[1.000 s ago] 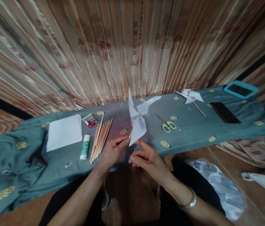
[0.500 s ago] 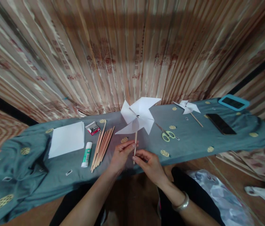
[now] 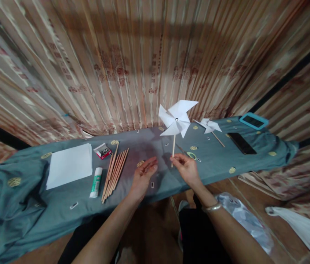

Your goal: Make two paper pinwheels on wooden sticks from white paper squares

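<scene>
My right hand [image 3: 186, 168] pinches the lower end of a thin wooden stick and holds a white paper pinwheel [image 3: 177, 119] upright above the blue-grey cloth [image 3: 47, 205]. A small metal pin sits at the pinwheel's centre. My left hand [image 3: 143, 176] hovers just left of the stick, fingers spread, holding nothing. A bundle of several wooden sticks [image 3: 115, 169] lies left of that hand. A second, smaller pinwheel [image 3: 208, 126] lies flat on the cloth to the right.
A stack of white paper [image 3: 69, 165], a glue stick [image 3: 95, 182] and a small red box of pins [image 3: 102, 150] lie at left. Green-handled scissors [image 3: 192, 155] sit behind my right hand. A black phone [image 3: 241, 143] and a teal-cased device [image 3: 253, 120] lie at right. A striped curtain hangs behind.
The pinwheel rose and shifted right, held by my right hand alone. My left hand let go of the stick and opened. The view tilted slightly.
</scene>
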### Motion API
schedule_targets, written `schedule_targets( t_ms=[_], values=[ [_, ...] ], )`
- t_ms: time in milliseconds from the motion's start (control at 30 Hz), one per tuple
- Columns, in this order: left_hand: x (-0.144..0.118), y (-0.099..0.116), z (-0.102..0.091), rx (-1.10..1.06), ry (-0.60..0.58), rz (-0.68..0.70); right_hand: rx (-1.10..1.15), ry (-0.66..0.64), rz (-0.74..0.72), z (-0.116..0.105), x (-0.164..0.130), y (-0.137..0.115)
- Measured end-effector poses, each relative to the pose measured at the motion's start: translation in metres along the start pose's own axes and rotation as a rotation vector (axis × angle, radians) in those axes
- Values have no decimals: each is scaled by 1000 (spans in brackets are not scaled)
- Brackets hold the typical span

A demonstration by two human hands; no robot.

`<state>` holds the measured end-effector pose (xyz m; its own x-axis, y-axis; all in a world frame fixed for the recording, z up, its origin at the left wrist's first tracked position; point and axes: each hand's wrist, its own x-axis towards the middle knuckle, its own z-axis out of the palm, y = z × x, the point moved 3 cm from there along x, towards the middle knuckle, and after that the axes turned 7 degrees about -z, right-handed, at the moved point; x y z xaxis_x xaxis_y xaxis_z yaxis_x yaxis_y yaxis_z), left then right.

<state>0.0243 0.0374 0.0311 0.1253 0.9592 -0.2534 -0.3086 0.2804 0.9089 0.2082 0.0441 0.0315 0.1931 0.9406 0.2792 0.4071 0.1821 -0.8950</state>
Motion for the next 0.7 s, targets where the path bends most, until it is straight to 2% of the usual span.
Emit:
schedule_targets(
  t_ms=[133, 300, 533, 700],
  values=[
    [1, 0, -3, 25, -8, -15, -411, -32, -84, -28, 36, -2],
    [3, -2, -5, 18, 0, -10, -638, -32, -70, -59, 69, 4],
    [1, -5, -12, 46, -8, -42, -956, -84, -6, -122, 96, 37],
    [0, -5, -18, 79, -13, -75, -1153, -97, 134, -173, 109, 68]
  ],
)
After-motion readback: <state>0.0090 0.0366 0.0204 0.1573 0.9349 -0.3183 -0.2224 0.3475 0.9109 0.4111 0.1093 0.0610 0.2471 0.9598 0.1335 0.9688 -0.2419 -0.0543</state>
